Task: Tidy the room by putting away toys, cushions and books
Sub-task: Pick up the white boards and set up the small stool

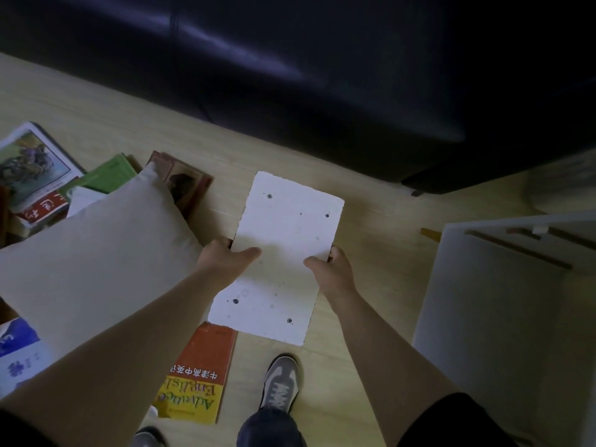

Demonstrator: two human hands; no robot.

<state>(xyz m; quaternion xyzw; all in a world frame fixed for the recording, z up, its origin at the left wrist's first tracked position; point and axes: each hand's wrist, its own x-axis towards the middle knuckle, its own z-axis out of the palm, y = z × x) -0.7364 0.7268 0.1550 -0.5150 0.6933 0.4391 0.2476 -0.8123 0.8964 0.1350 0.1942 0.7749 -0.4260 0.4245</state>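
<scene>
Both hands carry a flat white speckled board [283,253] above the floor.
Left hand [225,261] and right hand [329,269] clamp opposite long edges, thumbs on top, likely keeping it level for stowing.

Domestic living room: dark leather sofa [322,75] on light wood-look floor [371,253], with scattered books [193,375] and a beige cushion [96,253].

Dim, soft-focus frame; dark corners, wide-angle bending.
</scene>
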